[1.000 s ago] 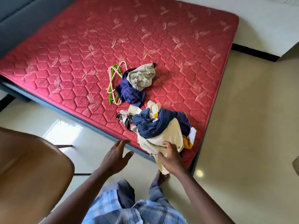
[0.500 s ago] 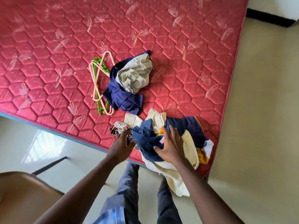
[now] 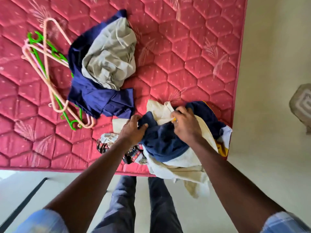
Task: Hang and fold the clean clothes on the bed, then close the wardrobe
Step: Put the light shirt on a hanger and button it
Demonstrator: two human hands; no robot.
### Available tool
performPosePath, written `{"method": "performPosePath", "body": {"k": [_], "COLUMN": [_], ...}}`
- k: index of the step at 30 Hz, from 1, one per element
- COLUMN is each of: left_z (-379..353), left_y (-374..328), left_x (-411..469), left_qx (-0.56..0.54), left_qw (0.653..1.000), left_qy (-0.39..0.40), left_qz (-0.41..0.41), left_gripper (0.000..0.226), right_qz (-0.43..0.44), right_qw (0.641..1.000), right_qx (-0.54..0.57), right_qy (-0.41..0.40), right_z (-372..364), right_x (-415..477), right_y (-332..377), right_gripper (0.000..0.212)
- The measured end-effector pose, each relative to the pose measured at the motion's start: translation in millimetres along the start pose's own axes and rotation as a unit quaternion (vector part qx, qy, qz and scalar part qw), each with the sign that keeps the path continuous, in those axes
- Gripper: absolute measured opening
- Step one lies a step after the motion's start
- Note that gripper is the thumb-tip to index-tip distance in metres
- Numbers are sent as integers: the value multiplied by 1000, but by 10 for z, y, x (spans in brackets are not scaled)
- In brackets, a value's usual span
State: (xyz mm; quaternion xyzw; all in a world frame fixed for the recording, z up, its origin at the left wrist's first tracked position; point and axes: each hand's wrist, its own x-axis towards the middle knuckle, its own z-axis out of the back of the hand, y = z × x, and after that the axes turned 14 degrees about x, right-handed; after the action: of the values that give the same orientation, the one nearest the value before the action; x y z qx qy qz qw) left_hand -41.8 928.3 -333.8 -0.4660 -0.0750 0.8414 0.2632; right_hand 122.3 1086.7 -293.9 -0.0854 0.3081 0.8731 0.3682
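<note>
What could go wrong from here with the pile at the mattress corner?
1. The left hand grips the navy garment and the right hand pinches a cream piece; the tangled pile sits at the mattress corner, cream cloth overhanging, so a tug may drag clothes onto the floor.
2. The hangers lie interlocked, partly under the far heap; lifting one could snag.

Pale floor (image 3: pixel 269 174), grey patterned obj. (image 3: pixel 301 105) far rt.

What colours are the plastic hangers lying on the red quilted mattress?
The plastic hangers are pale pink and bright green; the head view shows them best.
</note>
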Motion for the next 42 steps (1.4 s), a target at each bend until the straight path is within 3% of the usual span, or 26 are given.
{"method": "performPosePath", "body": {"k": [3, 5, 8, 10, 15, 17, 19, 21, 23, 26, 30, 32, 35, 37, 39, 42], "left_z": [125, 219, 375, 578, 1512, 1895, 2161, 2337, 2476, 2669, 2852, 3026, 3354, 3487, 3483, 3238], "left_y": [-127, -227, -451, -648, -1113, -1196, -1209, -1205, -1221, -1371, -1692, -1908, -2223, -2300, -2222, -1938], "left_x": [323, 590, 702, 621, 194, -56, -325, -595, -808, -1213, -1863, -2219, -2803, -3015, -3070, -2985], "left_qx": [-146, -170, -172, -267, -503, -498, -448, -365, -303, -254, -341, -373, -401, -402, -366, -233], "left_qw": [989, 985, 982, 961, 860, 853, 868, 891, 900, 900, 860, 830, 780, 764, 772, 824], "left_qy": [0, 34, 77, 72, -79, -154, -203, -241, -267, -267, -229, -233, -228, -204, -226, -342], "left_qz": [35, 16, -24, -17, 26, 1, -61, -121, -164, -234, -303, -344, -423, -462, -467, -387], "left_gripper": [77, 88, 53, 25, 15, 18, 14, 27, 43, 37, 42, 35, 25, 24, 26, 68], "right_qz": [59, 96, 130, 148, 193, 206, 193, 133, 69, 57, 63, 77, 37, 30, 94, 145], "right_qw": [998, 994, 989, 984, 953, 944, 945, 961, 972, 959, 946, 941, 907, 865, 821, 730], "right_qx": [17, 9, 3, 10, 35, 37, 41, 54, 105, 224, 295, 307, 387, 465, 525, 629], "right_qy": [-28, -47, -71, -101, -229, -254, -260, -237, -197, -162, -117, -121, -159, -185, -203, -225], "right_z": [220, 334, 500, 669, 1430, 1676, 1771, 1730, 1630, 1579, 1737, 1944, 2474, 2840, 3176, 3725], "right_x": [157, 216, 286, 331, 423, 421, 355, 274, 200, 44, -58, -28, -124, -195, -292, -517], "right_y": [-5, -1, 39, 113, 472, 637, 745, 807, 891, 1222, 1724, 1918, 2247, 2428, 2605, 2927], "right_gripper": [25, 25, 24, 22, 15, 13, 12, 15, 30, 59, 91, 76, 33, 35, 29, 20]}}
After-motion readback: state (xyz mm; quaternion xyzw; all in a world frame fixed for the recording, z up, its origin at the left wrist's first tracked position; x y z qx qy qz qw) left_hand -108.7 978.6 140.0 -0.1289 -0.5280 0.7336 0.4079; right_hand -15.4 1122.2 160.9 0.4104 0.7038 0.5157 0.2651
